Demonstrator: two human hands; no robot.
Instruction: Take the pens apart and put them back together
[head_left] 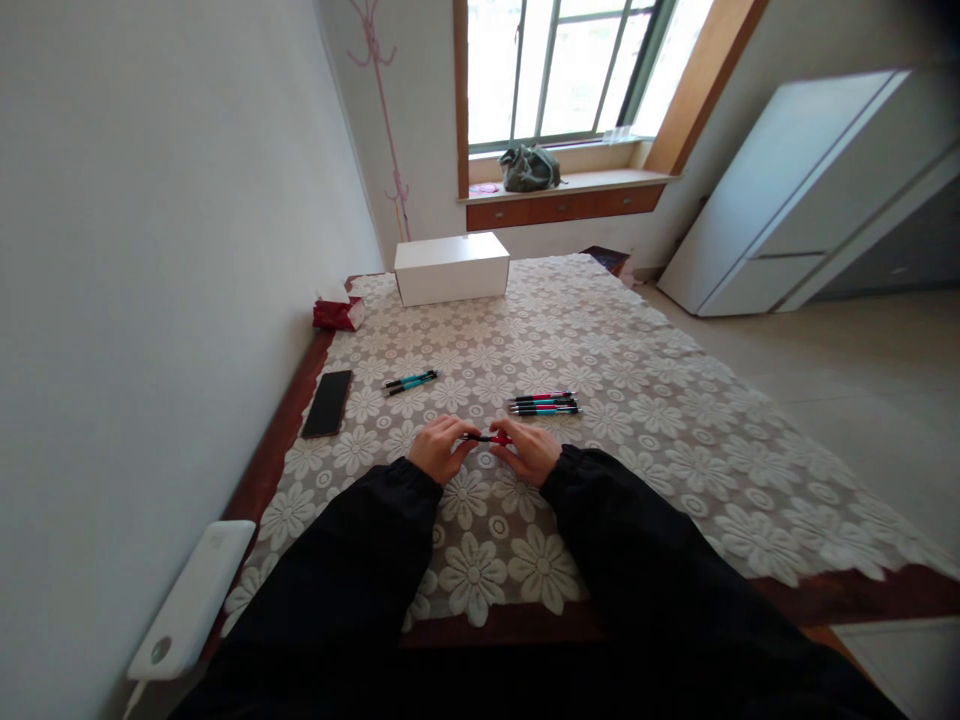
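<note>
At frame centre, the left hand (441, 447) and right hand (534, 450) pinch opposite ends of a red pen (487, 438) above the lace tablecloth (637, 400). More pens (544, 403) lie just beyond; a phone (328, 403) lies centre left.

**Bright room, lace-covered table**

A plain white wall (150, 250) runs along the left. At the far end a window (562, 65) with a wooden frame lets in strong daylight; a grey-green bag (529, 168) sits on its sill (570, 183), above wooden drawers (562, 207). A pink coat rack (382, 110) stands in the corner. A white cabinet (802, 200) stands at the right on a pale floor (862, 400). A lace cloth (637, 400) with flowers covers the wooden table (270, 450)
</note>
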